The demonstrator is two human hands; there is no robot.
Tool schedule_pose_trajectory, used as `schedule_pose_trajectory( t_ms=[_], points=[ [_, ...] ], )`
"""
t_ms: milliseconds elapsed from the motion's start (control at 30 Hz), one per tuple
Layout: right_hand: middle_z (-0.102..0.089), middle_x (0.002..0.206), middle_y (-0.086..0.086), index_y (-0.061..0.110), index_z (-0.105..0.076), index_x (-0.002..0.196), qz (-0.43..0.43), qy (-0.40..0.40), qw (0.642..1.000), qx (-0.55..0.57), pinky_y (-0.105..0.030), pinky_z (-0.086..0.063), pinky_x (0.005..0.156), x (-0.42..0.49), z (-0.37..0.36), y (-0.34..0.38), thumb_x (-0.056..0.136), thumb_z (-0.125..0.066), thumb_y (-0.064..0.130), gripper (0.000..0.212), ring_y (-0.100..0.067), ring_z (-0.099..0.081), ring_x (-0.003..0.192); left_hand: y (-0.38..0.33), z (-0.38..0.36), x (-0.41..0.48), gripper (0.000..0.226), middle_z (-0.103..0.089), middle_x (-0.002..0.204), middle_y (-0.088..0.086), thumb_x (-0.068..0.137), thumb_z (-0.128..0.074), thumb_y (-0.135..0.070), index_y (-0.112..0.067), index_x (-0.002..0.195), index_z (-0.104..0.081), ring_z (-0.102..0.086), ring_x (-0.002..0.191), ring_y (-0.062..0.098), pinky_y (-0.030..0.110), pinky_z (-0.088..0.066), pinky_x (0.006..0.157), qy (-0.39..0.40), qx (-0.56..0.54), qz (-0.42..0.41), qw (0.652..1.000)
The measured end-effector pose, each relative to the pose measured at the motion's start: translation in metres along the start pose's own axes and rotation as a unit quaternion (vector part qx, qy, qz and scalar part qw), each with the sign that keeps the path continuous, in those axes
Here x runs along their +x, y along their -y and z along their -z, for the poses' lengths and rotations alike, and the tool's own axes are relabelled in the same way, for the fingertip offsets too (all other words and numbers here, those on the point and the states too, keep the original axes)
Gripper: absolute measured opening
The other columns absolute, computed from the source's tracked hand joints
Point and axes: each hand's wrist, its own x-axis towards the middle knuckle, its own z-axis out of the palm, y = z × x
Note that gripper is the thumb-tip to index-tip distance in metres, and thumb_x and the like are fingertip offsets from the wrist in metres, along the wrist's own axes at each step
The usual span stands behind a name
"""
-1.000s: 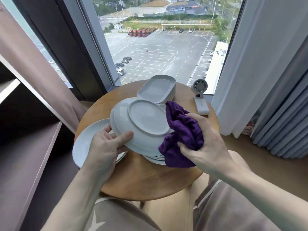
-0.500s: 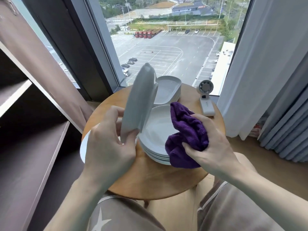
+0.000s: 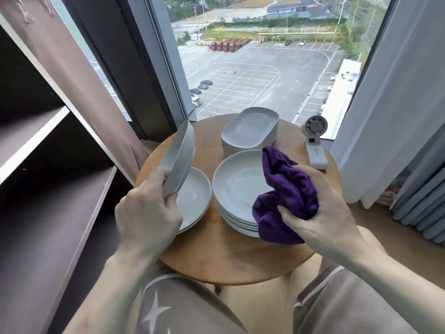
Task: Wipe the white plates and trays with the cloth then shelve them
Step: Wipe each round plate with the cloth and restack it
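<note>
My left hand (image 3: 147,213) grips a white plate (image 3: 179,157) by its lower rim and holds it nearly on edge above a single white plate (image 3: 196,196) lying at the table's left. My right hand (image 3: 322,206) is closed on a bunched purple cloth (image 3: 286,194), which rests on the right side of a stack of white plates (image 3: 236,186) in the middle of the round wooden table (image 3: 216,259). Behind that stack sits a pile of white oblong trays (image 3: 250,131).
A dark shelving unit (image 3: 48,189) with empty shelves stands close on the left. A small white fan (image 3: 315,143) sits at the table's back right. Behind the table is a large window, with curtains on both sides. My knees are under the table's near edge.
My left hand lifted the top plate off the stack, turned it on edge and carried it left over the single plate. The cloth hand stayed at the stack's right side.
</note>
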Motion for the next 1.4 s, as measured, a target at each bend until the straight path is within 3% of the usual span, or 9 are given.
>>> schedule_pose_trajectory(
  t_ms=[200, 300, 400, 533, 667, 833, 1000, 1267, 1400],
  points=[
    [-0.059, 0.128, 0.023, 0.051, -0.046, 0.138, -0.005, 0.014, 1.000, 0.005, -0.036, -0.053, 0.098, 0.001, 0.002, 0.004, 0.076, -0.087, 0.030, 0.077, -0.007, -0.061, 0.118, 0.015, -0.011, -0.008, 0.039, -0.066, 0.068, 0.014, 0.075, -0.068, 0.001, -0.013, 0.111, -0.065, -0.061, 0.063, 0.048, 0.043, -0.043, 0.061, 0.056, 0.064, 0.032, 0.996],
    [-0.059, 0.129, 0.023, 0.051, -0.047, 0.138, -0.006, 0.015, 1.000, 0.007, -0.030, -0.051, 0.097, 0.001, 0.002, 0.003, 0.076, -0.086, 0.031, 0.076, -0.007, -0.061, 0.119, 0.017, -0.018, -0.010, 0.038, -0.062, 0.064, 0.011, 0.075, -0.066, 0.000, -0.014, 0.111, -0.064, -0.059, 0.061, 0.044, 0.039, -0.040, 0.059, 0.085, 0.092, 0.044, 0.991],
    [-0.060, 0.129, 0.024, 0.053, -0.046, 0.137, -0.006, 0.013, 1.000, 0.004, -0.023, -0.047, 0.095, 0.000, 0.002, 0.001, 0.076, -0.086, 0.032, 0.077, -0.005, -0.061, 0.118, 0.019, -0.021, -0.012, 0.036, -0.049, 0.057, 0.004, 0.074, -0.067, 0.001, -0.014, 0.107, -0.065, -0.045, 0.053, 0.034, 0.035, -0.035, 0.057, 0.101, 0.101, 0.049, 0.989],
    [-0.057, 0.127, 0.029, 0.055, -0.045, 0.137, -0.008, 0.007, 1.000, 0.002, -0.005, -0.042, 0.092, 0.001, 0.001, 0.000, 0.074, -0.086, 0.036, 0.077, 0.000, -0.060, 0.116, 0.023, -0.024, -0.012, 0.033, -0.043, 0.056, 0.000, 0.074, -0.068, 0.000, -0.016, 0.103, -0.064, -0.037, 0.053, 0.030, 0.034, -0.033, 0.057, 0.123, 0.118, 0.047, 0.984],
    [-0.058, 0.126, 0.027, 0.055, -0.045, 0.138, -0.014, 0.007, 1.000, 0.004, -0.015, -0.046, 0.092, 0.001, 0.001, 0.001, 0.073, -0.080, 0.044, 0.075, -0.002, -0.061, 0.115, 0.025, -0.026, -0.013, 0.032, -0.039, 0.054, -0.002, 0.074, -0.068, 0.000, -0.019, 0.099, -0.063, -0.037, 0.053, 0.031, 0.032, -0.030, 0.056, 0.155, 0.156, 0.035, 0.975],
    [-0.058, 0.126, 0.028, 0.055, -0.044, 0.138, -0.014, 0.009, 1.000, 0.005, -0.008, -0.044, 0.091, 0.001, 0.000, 0.002, 0.073, -0.079, 0.046, 0.074, -0.001, -0.060, 0.116, 0.024, -0.034, -0.020, 0.032, -0.035, 0.051, -0.006, 0.066, -0.068, 0.004, -0.022, 0.081, -0.057, -0.038, 0.049, 0.030, 0.028, -0.024, 0.050, 0.187, 0.196, 0.008, 0.963],
    [-0.059, 0.127, 0.023, 0.055, -0.044, 0.138, -0.016, 0.011, 1.000, 0.006, -0.022, -0.048, 0.094, -0.001, 0.001, 0.002, 0.073, -0.080, 0.045, 0.075, -0.004, -0.061, 0.115, 0.032, -0.045, -0.026, 0.024, -0.064, 0.071, -0.002, 0.079, -0.066, -0.007, -0.028, 0.086, -0.059, -0.056, 0.064, 0.030, 0.030, -0.031, 0.054, 0.199, 0.196, 0.002, 0.960],
    [-0.058, 0.128, 0.024, 0.054, -0.043, 0.139, -0.016, 0.014, 1.000, 0.004, -0.022, -0.047, 0.095, 0.000, 0.001, 0.001, 0.074, -0.080, 0.046, 0.075, -0.003, -0.060, 0.117, 0.045, -0.056, -0.024, 0.018, -0.070, 0.102, -0.006, 0.088, -0.068, -0.020, -0.035, 0.098, -0.067, -0.062, 0.093, 0.024, 0.033, -0.040, 0.068, 0.239, 0.151, 0.046, 0.958],
    [-0.058, 0.128, 0.024, 0.052, -0.044, 0.140, -0.016, 0.010, 1.000, 0.002, -0.024, -0.049, 0.096, 0.000, 0.000, 0.003, 0.075, -0.079, 0.045, 0.075, -0.005, -0.061, 0.117, 0.051, -0.060, -0.024, 0.017, -0.065, 0.104, -0.014, 0.088, -0.068, -0.022, -0.036, 0.095, -0.060, -0.052, 0.089, 0.015, 0.032, -0.038, 0.069, 0.251, 0.118, 0.050, 0.960]
  ],
)
